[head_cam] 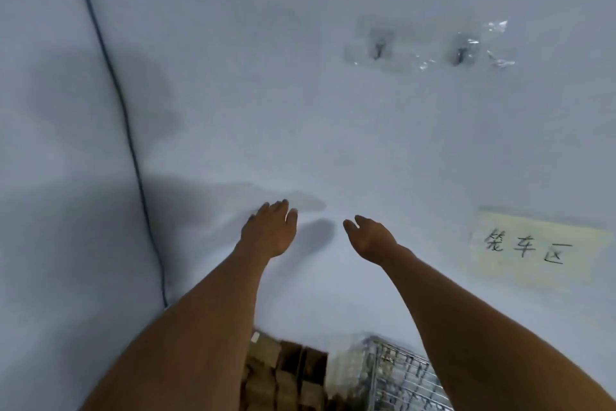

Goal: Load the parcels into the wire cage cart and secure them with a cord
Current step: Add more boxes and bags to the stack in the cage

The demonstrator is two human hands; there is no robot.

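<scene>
We see both bare arms stretched forward toward a pale wall. The left hand has its grip released, fingers relaxed and holding nothing; the right hand likewise hangs loose and empty, apart from the left. Near the bottom edge, brown cardboard parcels sit packed together between the forearms, with the wire cage cart mesh just to their right. A dark cord runs down the wall at far left. A handwritten paper sign is stuck at right, two clear hooks above it.
</scene>
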